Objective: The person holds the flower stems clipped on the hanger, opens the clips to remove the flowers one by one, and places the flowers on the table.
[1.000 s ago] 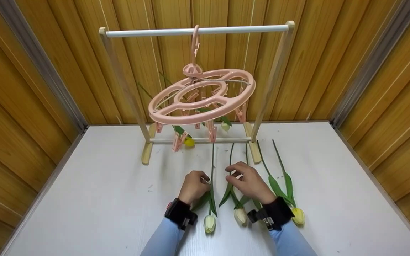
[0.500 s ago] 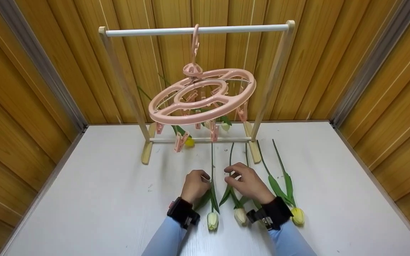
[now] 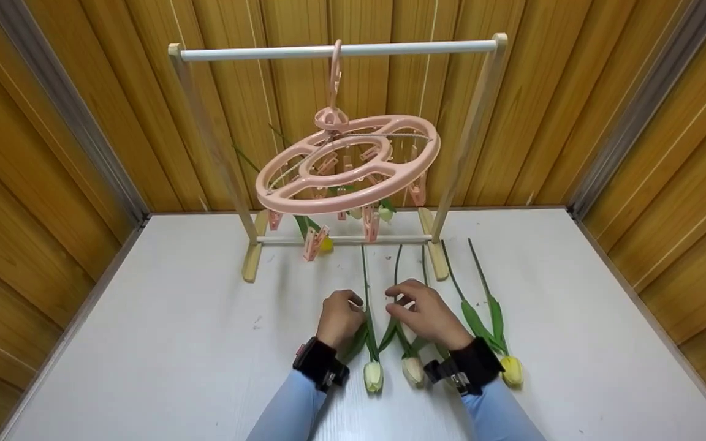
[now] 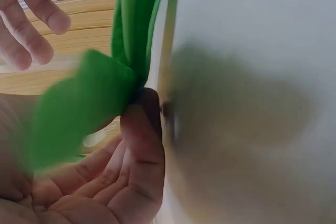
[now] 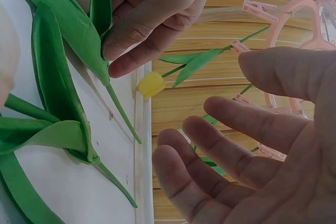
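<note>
My left hand (image 3: 341, 318) pinches a pale, whitish-green tulip (image 3: 374, 377) where its leaves meet the stem. Its bloom points towards me and its stem runs back towards the rack. The left wrist view shows thumb and finger closed at the base of the green leaves (image 4: 131, 30). Just to the right, my right hand (image 3: 429, 315) hovers over a cream tulip (image 3: 413, 372) with fingers loosely bent, holding nothing. In the right wrist view, that right hand (image 5: 247, 150) has its fingers spread apart, while the left hand (image 5: 157, 14) grips among the leaves.
A pink round clip hanger (image 3: 347, 204) hangs from a rack's white bar (image 3: 255, 54). Tulips hang upside down from it behind, one with a yellow bloom (image 5: 151, 85). A yellow tulip (image 3: 512, 372) and other stems lie right of my hands on the white table (image 3: 175, 343).
My left hand has shifted slightly right and away from me, and the whitish-green tulip's bloom has swung right towards the cream one. My right hand stays nearly still. The hanger's clips sway slightly.
</note>
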Tool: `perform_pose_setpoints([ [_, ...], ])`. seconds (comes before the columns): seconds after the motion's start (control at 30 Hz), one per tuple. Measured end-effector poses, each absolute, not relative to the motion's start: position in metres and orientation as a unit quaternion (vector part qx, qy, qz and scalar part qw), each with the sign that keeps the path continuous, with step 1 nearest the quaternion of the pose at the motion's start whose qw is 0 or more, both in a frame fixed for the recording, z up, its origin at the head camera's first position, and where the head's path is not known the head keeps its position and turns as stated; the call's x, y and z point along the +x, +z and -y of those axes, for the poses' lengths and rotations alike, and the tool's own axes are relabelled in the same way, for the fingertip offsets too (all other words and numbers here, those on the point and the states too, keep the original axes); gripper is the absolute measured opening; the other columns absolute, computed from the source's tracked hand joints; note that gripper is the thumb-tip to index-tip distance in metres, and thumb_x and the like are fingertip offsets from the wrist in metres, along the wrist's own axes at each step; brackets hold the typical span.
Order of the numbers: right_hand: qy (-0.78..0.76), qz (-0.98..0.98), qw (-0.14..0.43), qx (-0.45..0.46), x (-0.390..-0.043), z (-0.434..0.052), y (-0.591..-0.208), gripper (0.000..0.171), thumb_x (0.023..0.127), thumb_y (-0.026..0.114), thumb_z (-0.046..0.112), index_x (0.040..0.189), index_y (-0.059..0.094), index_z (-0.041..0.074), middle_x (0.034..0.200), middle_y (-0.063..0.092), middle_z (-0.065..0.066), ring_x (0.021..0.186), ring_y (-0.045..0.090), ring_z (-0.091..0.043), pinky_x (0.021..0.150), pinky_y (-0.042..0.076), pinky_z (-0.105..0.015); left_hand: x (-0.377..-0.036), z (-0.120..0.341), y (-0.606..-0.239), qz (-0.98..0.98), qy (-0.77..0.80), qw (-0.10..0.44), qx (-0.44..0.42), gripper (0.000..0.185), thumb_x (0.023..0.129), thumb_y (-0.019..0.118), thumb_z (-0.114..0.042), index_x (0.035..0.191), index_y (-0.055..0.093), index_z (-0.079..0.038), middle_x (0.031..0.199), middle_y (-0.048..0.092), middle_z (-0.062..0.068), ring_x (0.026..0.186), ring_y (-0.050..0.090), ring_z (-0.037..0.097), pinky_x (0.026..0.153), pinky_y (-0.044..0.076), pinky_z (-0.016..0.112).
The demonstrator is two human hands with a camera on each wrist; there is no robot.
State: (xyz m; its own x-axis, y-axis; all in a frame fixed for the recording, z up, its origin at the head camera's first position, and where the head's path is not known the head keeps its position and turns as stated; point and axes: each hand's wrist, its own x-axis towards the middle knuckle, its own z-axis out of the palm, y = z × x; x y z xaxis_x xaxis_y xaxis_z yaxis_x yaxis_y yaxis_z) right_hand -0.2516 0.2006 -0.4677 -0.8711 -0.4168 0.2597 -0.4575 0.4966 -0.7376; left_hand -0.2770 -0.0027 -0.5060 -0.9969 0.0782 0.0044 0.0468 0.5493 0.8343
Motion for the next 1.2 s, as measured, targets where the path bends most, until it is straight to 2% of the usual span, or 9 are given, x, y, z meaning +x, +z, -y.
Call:
perform_pose_setpoints([
  [0.47,0.433,0.865,0.017,0.252,-0.252,-0.201,-0.466,0.027,0.103,0.063,0.016,0.122,0.069,-0.002,0.118,0.065,-0.022,0.101,0.067,-0.035,0.080,0.056,-0.034,-0.273,0.017,-0.497,-0.878,0.473,0.050,0.057,0.017,0.077,0.074,0.001,0.093,0.072,0.004,0.079,0.070,0.006,0.071,0.061,0.017,0.069,0.052,0.033],
  [0.8,0.434,0.864,0.014,0.256,-0.252,-0.201,-0.467,0.029,0.103,0.063,0.017,0.123,0.068,-0.003,0.119,0.065,-0.020,0.102,0.067,-0.036,0.081,0.056,-0.034,-0.267,0.027,-0.490,-0.869,0.486,0.069,0.066,0.018,0.082,0.070,0.001,0.099,0.071,0.008,0.080,0.070,0.009,0.065,0.064,0.016,0.064,0.052,0.031],
  [1.0,0.434,0.865,0.005,0.250,-0.249,-0.202,-0.462,0.030,0.104,0.062,0.019,0.124,0.068,-0.002,0.121,0.065,-0.020,0.103,0.066,-0.034,0.082,0.055,-0.035,-0.263,0.036,-0.483,-0.870,0.483,0.037,0.092,0.020,0.088,0.070,-0.002,0.104,0.071,0.009,0.084,0.071,0.010,0.066,0.065,0.016,0.070,0.055,0.036],
  [1.2,0.430,0.865,0.011,0.257,-0.248,-0.201,-0.458,0.029,0.104,0.062,0.019,0.124,0.068,0.000,0.119,0.066,-0.015,0.104,0.067,-0.033,0.083,0.055,-0.036,-0.262,0.049,-0.478,-0.863,0.493,-0.017,0.112,0.021,0.091,0.068,-0.006,0.107,0.072,0.006,0.092,0.073,0.012,0.083,0.067,0.021,0.077,0.055,0.039],
])
